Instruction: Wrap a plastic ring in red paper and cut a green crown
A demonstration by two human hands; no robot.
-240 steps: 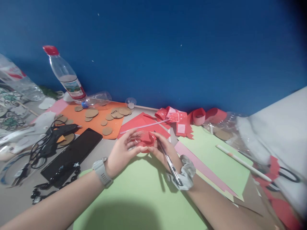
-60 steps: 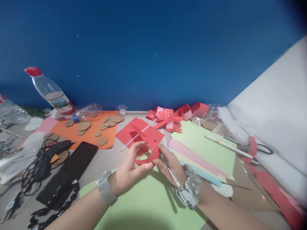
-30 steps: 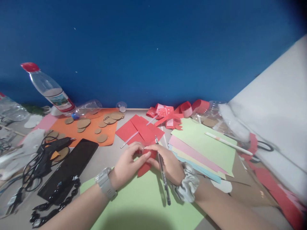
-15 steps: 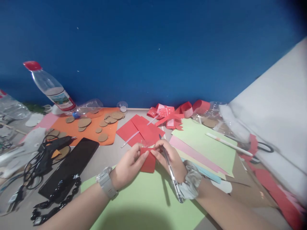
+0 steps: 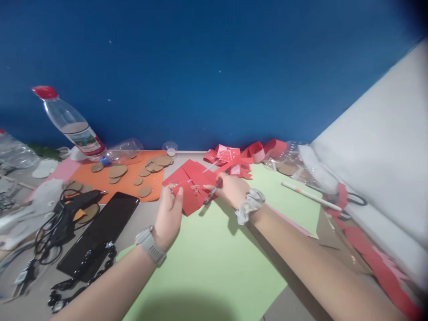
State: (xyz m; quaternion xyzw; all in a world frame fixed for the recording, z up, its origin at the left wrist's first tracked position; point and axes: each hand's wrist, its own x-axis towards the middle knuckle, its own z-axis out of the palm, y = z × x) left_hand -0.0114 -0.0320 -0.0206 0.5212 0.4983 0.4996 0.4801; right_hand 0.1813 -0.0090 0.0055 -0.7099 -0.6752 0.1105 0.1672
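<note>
Phone [image 5: 102, 227], orange sheet [image 5: 155, 182] left of red paper [image 5: 190, 170]; red strips [image 5: 236, 164] beyond. Left fingers [image 5: 180, 197] grip clear plastic [image 5: 180, 183], right fingers [image 5: 226, 182] pen [image 5: 211, 194]; now apart, earlier together.

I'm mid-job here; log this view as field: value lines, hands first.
Left hand: at the red paper; exact grip unclear
Right hand: holds a pen
Under the hands: light green sheet
On the left: black phone, glue gun
Farther back: red-capped bottle, cardboard discs on orange paper
On the right: white stick
</note>
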